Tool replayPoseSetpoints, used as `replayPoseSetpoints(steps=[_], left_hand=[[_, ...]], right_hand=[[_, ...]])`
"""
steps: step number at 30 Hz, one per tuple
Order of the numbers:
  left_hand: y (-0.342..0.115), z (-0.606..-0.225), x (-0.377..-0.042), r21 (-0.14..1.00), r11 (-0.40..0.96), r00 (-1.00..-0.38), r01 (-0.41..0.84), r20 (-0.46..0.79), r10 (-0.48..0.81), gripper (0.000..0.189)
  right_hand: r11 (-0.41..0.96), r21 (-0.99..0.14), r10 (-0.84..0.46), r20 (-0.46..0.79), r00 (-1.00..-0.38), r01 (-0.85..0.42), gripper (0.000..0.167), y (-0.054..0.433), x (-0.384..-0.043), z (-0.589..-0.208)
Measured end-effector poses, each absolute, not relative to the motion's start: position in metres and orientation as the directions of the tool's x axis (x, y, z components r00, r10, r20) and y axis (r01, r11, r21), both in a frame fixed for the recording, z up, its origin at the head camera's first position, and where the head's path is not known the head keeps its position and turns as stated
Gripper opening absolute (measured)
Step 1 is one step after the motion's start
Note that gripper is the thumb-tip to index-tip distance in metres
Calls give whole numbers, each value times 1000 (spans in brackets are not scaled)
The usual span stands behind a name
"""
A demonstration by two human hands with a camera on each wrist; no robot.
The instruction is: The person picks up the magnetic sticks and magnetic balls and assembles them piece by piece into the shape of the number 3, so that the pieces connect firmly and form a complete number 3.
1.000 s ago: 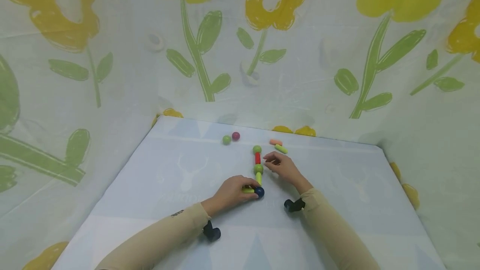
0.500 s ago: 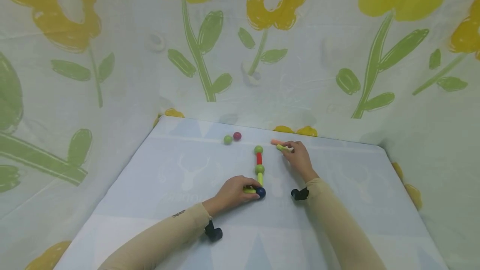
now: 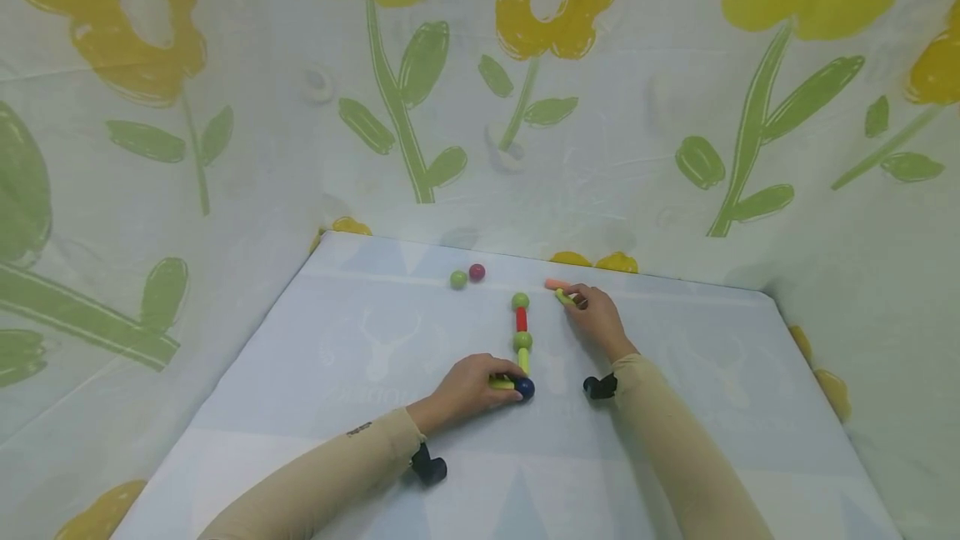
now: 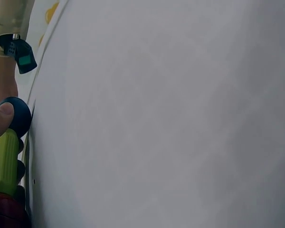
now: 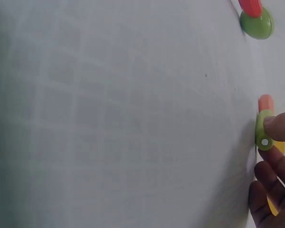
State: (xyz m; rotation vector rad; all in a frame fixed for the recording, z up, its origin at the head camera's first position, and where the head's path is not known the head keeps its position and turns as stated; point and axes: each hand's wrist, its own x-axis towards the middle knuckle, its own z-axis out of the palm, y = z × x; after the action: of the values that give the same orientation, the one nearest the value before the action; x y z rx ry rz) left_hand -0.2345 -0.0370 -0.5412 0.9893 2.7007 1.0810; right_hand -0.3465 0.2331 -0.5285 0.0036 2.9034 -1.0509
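Note:
In the head view my left hand (image 3: pixel 467 386) pinches a dark blue ball (image 3: pixel 524 388) at the near end of a line of joined toy rods and balls. From that ball a lime rod (image 3: pixel 523 362) leads to a green ball (image 3: pixel 522 341), then a red rod (image 3: pixel 521 320) and another green ball (image 3: pixel 521 300). A second lime rod (image 4: pixel 5 164) runs under my palm to a dark red ball (image 4: pixel 7 211). My right hand (image 3: pixel 597 322) pinches a loose lime rod (image 5: pixel 262 133) between thumb and fingers, close beside an orange rod (image 3: pixel 556 283).
Toward the back of the white-covered table (image 3: pixel 360 432), a loose green ball (image 3: pixel 458 279) and a crimson ball (image 3: pixel 477 272) lie side by side. Flower-printed sheeting (image 3: pixel 600 148) surrounds the table at the back and both sides.
My right hand has moved away from the joined line, back and right to the loose lime rod, and now pinches it. The left hand keeps its hold on the blue ball.

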Motion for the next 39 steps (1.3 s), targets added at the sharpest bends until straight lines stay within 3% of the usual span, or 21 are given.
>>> replayPoseSetpoints(steps=[10, 39], left_hand=[[-37, -540, -231, 636, 539, -783, 552, 173, 598, 28], [-38, -540, -228, 646, 537, -785, 543, 165, 597, 28]], right_hand=[[772, -633, 2, -89, -996, 58, 31, 232, -345, -529], [792, -611, -1, -9, -1000, 5, 27, 227, -342, -530]])
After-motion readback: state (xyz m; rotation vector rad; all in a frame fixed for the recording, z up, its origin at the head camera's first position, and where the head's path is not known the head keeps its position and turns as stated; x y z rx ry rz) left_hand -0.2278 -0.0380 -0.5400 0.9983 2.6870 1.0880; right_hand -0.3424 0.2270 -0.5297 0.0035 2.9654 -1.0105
